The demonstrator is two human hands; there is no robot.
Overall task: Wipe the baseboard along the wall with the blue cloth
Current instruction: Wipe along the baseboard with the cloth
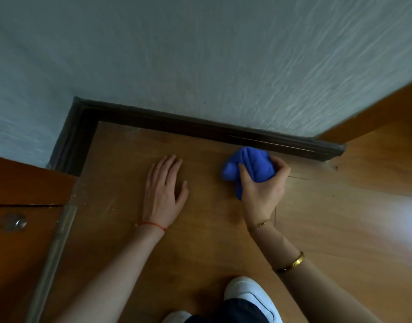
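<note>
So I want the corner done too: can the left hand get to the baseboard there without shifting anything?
Probably yes. The left hand lies flat on bare floor, with nothing between it and the corner baseboard. But the right hand holds the cloth.

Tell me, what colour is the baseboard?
Very dark brown, nearly black; the baseboard shows in the head view.

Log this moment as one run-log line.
right hand: grips blue cloth | cloth: at dark baseboard, contact unclear | left hand: flat on wooden floor | stage: wiping
</note>
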